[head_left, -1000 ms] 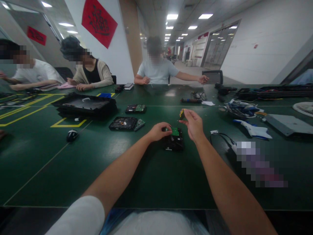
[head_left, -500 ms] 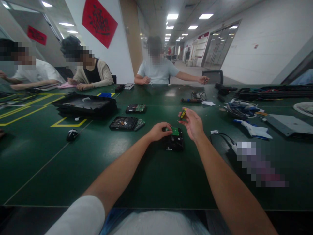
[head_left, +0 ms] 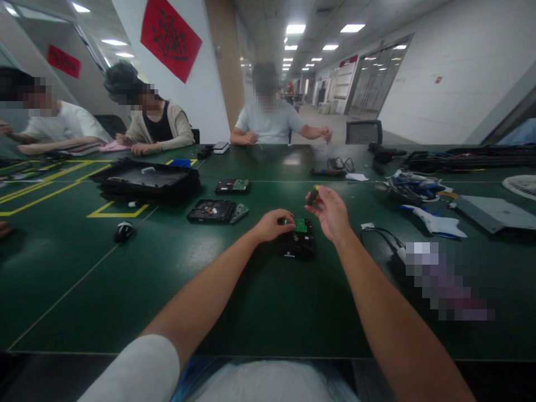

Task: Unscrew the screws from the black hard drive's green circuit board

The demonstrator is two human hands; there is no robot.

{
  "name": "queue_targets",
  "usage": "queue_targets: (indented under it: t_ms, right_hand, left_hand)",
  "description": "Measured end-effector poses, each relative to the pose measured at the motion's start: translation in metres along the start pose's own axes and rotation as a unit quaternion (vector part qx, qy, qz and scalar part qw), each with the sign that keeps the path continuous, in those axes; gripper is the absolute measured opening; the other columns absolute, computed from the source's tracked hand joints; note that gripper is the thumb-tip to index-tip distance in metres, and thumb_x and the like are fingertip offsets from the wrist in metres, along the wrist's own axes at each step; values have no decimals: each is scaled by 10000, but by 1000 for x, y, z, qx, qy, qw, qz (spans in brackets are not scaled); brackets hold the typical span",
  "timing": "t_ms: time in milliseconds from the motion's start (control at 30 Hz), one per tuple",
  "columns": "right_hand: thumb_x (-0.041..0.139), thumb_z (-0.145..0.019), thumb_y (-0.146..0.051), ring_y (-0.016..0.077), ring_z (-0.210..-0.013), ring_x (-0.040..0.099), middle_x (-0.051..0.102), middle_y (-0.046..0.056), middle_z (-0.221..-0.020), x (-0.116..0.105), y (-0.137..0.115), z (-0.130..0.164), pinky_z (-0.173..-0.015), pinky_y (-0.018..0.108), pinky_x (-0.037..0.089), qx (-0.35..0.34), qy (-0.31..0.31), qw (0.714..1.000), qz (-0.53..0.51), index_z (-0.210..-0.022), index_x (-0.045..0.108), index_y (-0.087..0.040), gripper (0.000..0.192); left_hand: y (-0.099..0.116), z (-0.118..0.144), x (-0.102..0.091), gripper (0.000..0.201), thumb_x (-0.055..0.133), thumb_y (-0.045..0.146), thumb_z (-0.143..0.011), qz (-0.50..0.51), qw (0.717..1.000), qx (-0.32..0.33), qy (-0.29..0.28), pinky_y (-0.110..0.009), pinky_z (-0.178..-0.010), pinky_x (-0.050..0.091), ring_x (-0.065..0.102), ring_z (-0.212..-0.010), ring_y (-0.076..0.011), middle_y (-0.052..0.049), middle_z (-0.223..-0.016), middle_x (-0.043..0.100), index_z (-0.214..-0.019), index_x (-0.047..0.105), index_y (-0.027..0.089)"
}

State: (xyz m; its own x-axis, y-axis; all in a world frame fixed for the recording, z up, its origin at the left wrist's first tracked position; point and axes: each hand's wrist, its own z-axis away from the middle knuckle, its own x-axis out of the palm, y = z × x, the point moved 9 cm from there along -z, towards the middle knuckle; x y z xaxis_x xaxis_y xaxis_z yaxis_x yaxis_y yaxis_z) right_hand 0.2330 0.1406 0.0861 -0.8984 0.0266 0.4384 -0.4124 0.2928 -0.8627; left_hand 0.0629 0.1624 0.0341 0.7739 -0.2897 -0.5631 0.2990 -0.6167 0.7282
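Resting on the near-left edge of the hard drive [head_left: 298,241], the left hand [head_left: 272,224] is curling loosely closed against its casing beside the green circuit board [head_left: 300,224], while the right hand [head_left: 330,212] is hovering just above and pinching a small yellow-and-black tool [head_left: 313,195] between thumb and fingertips. Sitting farther left, a black tray [head_left: 144,180] is holding something pale that is too small to make out. Two more opened drives [head_left: 218,211] are lying beyond, a mouse [head_left: 123,230] sits well left, and a blurred patch is covering things on the right.
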Motion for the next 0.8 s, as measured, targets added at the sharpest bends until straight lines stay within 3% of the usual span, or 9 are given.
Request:
queue_targets:
  t_ms: [167, 333, 500, 667, 800]
  right_hand:
    - [822, -793, -444, 145, -873, 669, 707, -9, -941, -1, -2, 1, -655, 246, 612, -5, 8, 1000, 9, -964, 746, -268, 256]
    - [852, -776, -427, 177, -925, 710, 733, 10, -921, 0, 1, 1, -725, 284, 626, 12, -1, 1000, -27, -903, 697, -237, 276]
    - [769, -841, -545, 198, -968, 722, 755, 48, -963, 1, 5, -1, -823, 336, 637, 27, -11, 998, -59, -940, 711, -225, 340]
    - [790, -829, -488, 168, -908, 692, 736, 21, -933, 2, 3, 0, -738, 288, 631, 26, -17, 999, -37, -1042, 754, -249, 322]
    - [848, -772, -429, 140, -857, 668, 727, 0, -956, 1, -1, 2, -674, 250, 613, 11, -2, 1000, -8, -961, 756, -254, 274]
  left_hand:
    - [-3, 0, 0, 148, 780, 321, -833, -1, 1000, -7, 0, -427, -1105, 444, 665, -1144, -240, -66, -1192, 724, -945, 771, 224]
    - [-1, 0, -1, 152, 777, 328, -836, -1, 1000, -11, 3, -424, -1105, 446, 668, -1136, -239, -69, -1197, 722, -945, 771, 222]
    - [1, 1, -1, 157, 778, 324, -834, 1, 1000, -13, 1, -418, -1096, 454, 672, -1128, -240, -74, -1197, 723, -950, 772, 218]
    - [-1, 1, -1, 157, 779, 323, -833, 3, 1000, -6, 0, -417, -1107, 446, 668, -1144, -240, -73, -1199, 722, -951, 774, 220]
    - [-3, 0, 0, 161, 779, 329, -834, 2, 1000, -3, 4, -416, -1103, 447, 665, -1146, -237, -71, -1190, 723, -953, 772, 221]
